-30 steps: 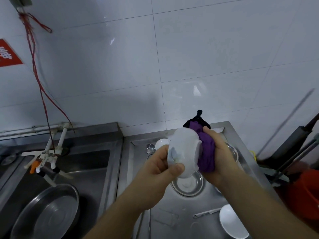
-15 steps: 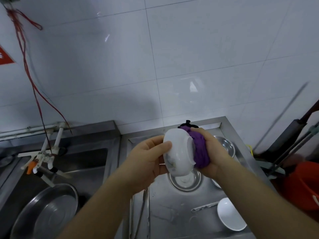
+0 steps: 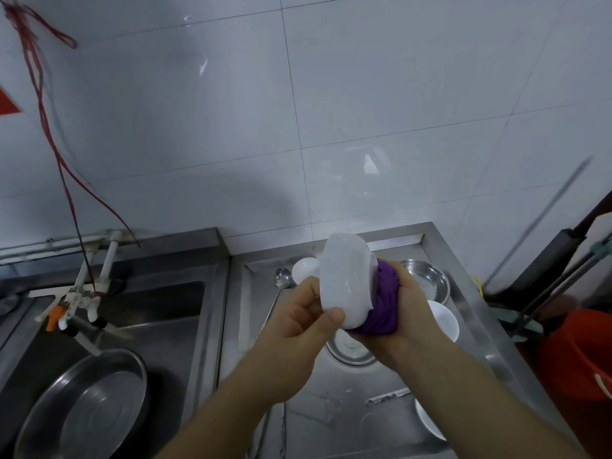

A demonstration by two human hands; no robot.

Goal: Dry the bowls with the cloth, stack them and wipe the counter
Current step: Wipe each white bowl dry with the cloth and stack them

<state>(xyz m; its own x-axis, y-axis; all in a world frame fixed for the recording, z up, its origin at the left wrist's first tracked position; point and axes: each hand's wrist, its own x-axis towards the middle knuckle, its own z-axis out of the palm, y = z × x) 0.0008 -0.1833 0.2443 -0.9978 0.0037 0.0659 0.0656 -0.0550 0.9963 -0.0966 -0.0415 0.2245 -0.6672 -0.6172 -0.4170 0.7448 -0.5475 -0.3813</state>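
My left hand point(image 3: 299, 318) grips a white bowl point(image 3: 346, 279) by its rim, holding it on its side above the steel counter point(image 3: 331, 409). My right hand point(image 3: 409, 314) presses a bunched purple cloth point(image 3: 384, 308) into the bowl's open side. Below them on the counter sit a steel bowl point(image 3: 351, 351), partly hidden, another steel bowl point(image 3: 425, 281) at the back right, a white bowl point(image 3: 443, 319) behind my right wrist, a small white bowl point(image 3: 304, 268) at the back, and a white bowl point(image 3: 427, 420) at the front right.
A ladle point(image 3: 282, 278) lies at the counter's back and a flat utensil point(image 3: 387, 396) near the front. The sink point(image 3: 149, 326) on the left holds a large steel basin point(image 3: 86, 405) under a tap point(image 3: 71, 303). An orange bucket point(image 3: 576, 356) and mop handles stand right.
The bowl has turned in my hands, its rim rotating while the cloth stays pressed inside. The cloth's dark loose end no longer sticks up behind the bowl.
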